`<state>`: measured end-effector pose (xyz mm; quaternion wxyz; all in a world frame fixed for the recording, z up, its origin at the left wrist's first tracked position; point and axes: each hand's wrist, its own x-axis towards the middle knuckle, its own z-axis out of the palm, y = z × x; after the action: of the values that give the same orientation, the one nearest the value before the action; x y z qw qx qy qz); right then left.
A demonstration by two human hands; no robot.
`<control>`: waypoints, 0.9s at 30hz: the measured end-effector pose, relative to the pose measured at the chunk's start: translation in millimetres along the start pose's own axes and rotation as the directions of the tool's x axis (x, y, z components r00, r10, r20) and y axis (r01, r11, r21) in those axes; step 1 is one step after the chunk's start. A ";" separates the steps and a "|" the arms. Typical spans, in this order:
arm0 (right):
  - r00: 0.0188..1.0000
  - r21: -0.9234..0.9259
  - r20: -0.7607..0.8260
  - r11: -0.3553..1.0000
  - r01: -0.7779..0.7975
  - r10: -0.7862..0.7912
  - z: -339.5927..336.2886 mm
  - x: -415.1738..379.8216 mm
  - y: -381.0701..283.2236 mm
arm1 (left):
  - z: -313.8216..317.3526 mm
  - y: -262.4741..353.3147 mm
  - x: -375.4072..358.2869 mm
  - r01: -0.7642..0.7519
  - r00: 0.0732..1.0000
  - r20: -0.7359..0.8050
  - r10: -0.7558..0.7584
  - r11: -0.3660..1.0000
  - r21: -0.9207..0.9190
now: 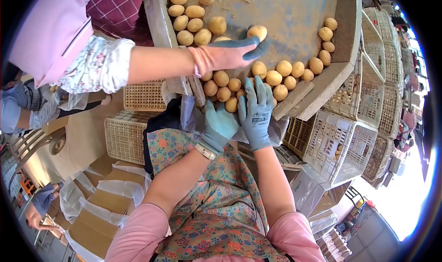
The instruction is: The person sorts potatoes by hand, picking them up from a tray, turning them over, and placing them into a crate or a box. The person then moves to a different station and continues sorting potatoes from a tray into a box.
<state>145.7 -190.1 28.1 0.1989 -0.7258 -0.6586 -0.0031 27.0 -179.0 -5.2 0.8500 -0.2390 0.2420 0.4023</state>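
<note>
At the near edge of a dusty sorting table [294,13], several potatoes [223,94] lie in a loose cluster. My left hand [220,124], in a pale teal glove, rests against the lowest potatoes, its fingertips partly hidden beside them. My right hand [256,112], in a grey-blue glove, lies with fingers stretched and apart over potatoes at the table's edge. Above my hands, a co-worker's gloved hand [235,52] reaches in from the left with a potato [257,33] at its fingertips.
More potatoes [195,11] lie along the table's left side and others [325,33] along its right. Plastic crates [338,147] are stacked at the right, another crate [124,140] stands at the left. Lined cardboard boxes [99,216] sit at the lower left.
</note>
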 end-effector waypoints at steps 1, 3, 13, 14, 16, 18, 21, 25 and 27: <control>1.000 0.012 -0.004 1.000 0.000 0.000 -0.4 -0.4 0.4 | -2.6 0.0 1.0 -0.003 0.999 0.036 0.003 1.000 0.017; 1.000 0.026 -0.009 1.000 0.001 -0.001 -3.5 0.2 -3.1 | -20.4 3.6 5.2 0.060 0.975 0.216 -0.048 0.997 -0.046; 0.924 -0.024 0.288 0.962 0.271 -0.253 10.5 64.7 -22.7 | -2.9 1.9 -6.4 -0.025 0.999 -0.022 0.025 1.000 0.008; 0.931 -0.049 0.237 0.953 0.298 -0.279 15.2 79.9 -6.7 | -8.4 5.0 -3.2 0.042 0.998 0.047 -0.042 0.999 0.007; 0.988 -0.058 0.080 0.989 0.138 -0.134 15.8 92.2 14.8 | 0.5 2.9 -4.7 0.053 0.998 0.039 -0.053 0.999 0.000; 1.000 -0.226 0.011 0.974 -0.024 0.027 -9.3 96.2 27.8 | 2.5 2.2 -5.7 0.074 0.994 0.078 -0.073 0.997 -0.003; 0.982 -0.149 -0.129 0.976 -0.159 0.140 -59.4 62.4 35.2 | 0.7 4.0 -5.8 0.098 0.986 0.140 -0.093 0.995 -0.028; 0.990 -0.264 -0.041 0.954 -0.140 0.134 -94.4 -7.7 41.4 | -0.2 5.6 -3.7 0.098 0.977 0.191 -0.090 0.995 -0.028; 0.987 -0.299 0.025 0.944 -0.142 0.157 -83.9 -34.4 50.2 | -3.5 4.1 -1.6 0.097 0.983 0.163 -0.087 0.994 -0.055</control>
<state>210.9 -250.2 81.9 0.0717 -0.7950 -0.5984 -0.0690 22.1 -179.8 -7.8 0.8764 -0.2432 0.1490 0.3880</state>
